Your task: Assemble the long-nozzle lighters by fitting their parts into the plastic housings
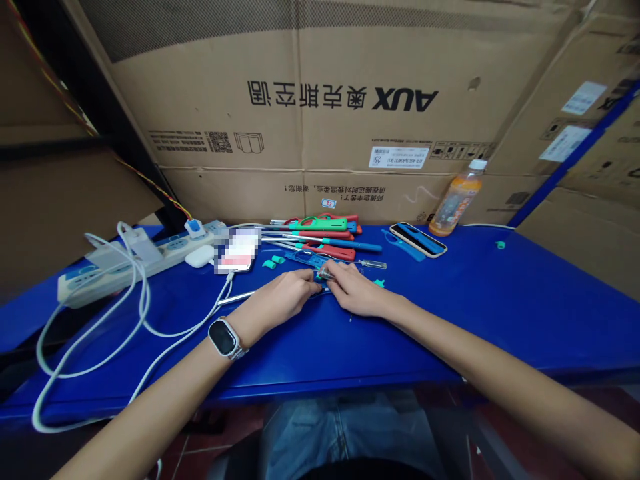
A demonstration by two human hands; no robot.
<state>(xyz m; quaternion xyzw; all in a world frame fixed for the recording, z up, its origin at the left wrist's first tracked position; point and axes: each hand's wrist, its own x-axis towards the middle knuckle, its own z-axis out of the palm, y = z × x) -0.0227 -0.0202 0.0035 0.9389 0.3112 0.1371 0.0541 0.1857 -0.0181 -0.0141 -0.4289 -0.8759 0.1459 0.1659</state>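
My left hand (283,298) and my right hand (356,291) meet at the middle of the blue table (450,320), fingers curled. Between them they pinch a small clear lighter part (326,272) with a metal tip, over a blue lighter body (305,260). A thin metal rod (235,297) pokes out to the left of my left hand. A smartwatch (223,337) sits on my left wrist. Just behind the hands lies a pile of long red, green and blue stick lighters (320,237). Small teal caps (273,262) lie to the left of the pile.
A white power strip (120,263) with white cables (90,333) fills the left side, next to white earbuds case (199,257) and a phone (239,252). Another phone (418,239) and an orange drink bottle (457,199) stand at the back right. Cardboard boxes (340,100) wall the rear.
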